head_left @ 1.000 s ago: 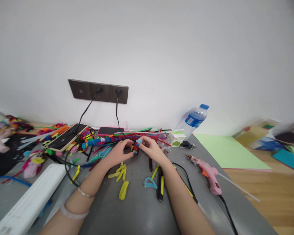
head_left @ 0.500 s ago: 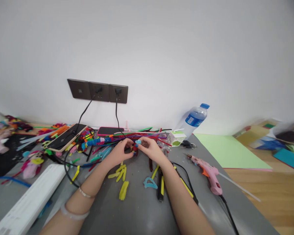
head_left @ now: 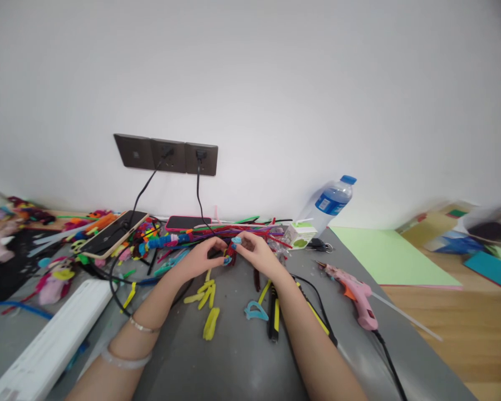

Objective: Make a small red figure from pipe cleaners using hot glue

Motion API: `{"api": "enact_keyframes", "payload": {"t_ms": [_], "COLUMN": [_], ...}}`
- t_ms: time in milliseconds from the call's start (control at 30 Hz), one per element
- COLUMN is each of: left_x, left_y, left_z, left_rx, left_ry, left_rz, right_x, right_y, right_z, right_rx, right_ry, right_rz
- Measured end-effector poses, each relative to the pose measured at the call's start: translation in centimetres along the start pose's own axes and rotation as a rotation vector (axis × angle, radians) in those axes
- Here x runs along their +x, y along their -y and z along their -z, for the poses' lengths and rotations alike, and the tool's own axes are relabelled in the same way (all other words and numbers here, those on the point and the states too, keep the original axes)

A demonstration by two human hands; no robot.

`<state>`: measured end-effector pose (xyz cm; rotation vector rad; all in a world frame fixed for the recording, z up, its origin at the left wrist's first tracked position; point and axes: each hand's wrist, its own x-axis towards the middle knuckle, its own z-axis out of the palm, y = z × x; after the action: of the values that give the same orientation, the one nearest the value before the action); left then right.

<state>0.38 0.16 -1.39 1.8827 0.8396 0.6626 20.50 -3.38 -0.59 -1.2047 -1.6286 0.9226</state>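
In the middle of the table, both hands meet around a small dark red fuzzy piece [head_left: 231, 256], partly hidden by the fingers. My left hand [head_left: 201, 257] is curved with thumb and fingertips closed on its left side. My right hand [head_left: 256, 253] pinches it from the right. Bits of blue show at the fingertips; I cannot tell whether they are finger covers or part of the piece. Just below the hands lie bent yellow pipe cleaner pieces [head_left: 207, 294] and a folded yellow one [head_left: 211, 324]. A light blue loop [head_left: 256, 311] lies near my right wrist.
A pink glue gun [head_left: 361, 301] with its cord lies to the right, beyond black-and-yellow tools [head_left: 274, 314]. A water bottle [head_left: 332, 203] and small white box [head_left: 300, 235] stand behind. Pipe cleaners [head_left: 250, 227], a phone [head_left: 114, 235] and a white power strip [head_left: 54, 340] occupy the left and back.
The hands have shifted slightly around the red piece, with more blue showing at the left thumb tip. The things on the table lie as before.
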Motion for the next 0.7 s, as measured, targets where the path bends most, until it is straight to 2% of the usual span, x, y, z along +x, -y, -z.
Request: {"api": "enact_keyframes", "payload": {"t_ms": [100,533,700], "left_x": [0.0,0.3,0.3], "left_y": [-0.2,0.8,0.4], "left_z": [0.0,-1.2,-1.5], "left_rx": [0.013,0.049,0.079], "left_ry": [0.01,-0.106,-0.14], "left_rz": [0.005,-0.075,-0.066], "right_x": [0.0,0.0,0.0], "right_y": [0.0,0.4,0.3], "right_z": [0.0,0.1,0.1], "right_rx": [0.01,-0.111,-0.125], "right_ry": [0.005,-0.028,-0.031], "right_rz": [0.002,0.038,0.035]}}
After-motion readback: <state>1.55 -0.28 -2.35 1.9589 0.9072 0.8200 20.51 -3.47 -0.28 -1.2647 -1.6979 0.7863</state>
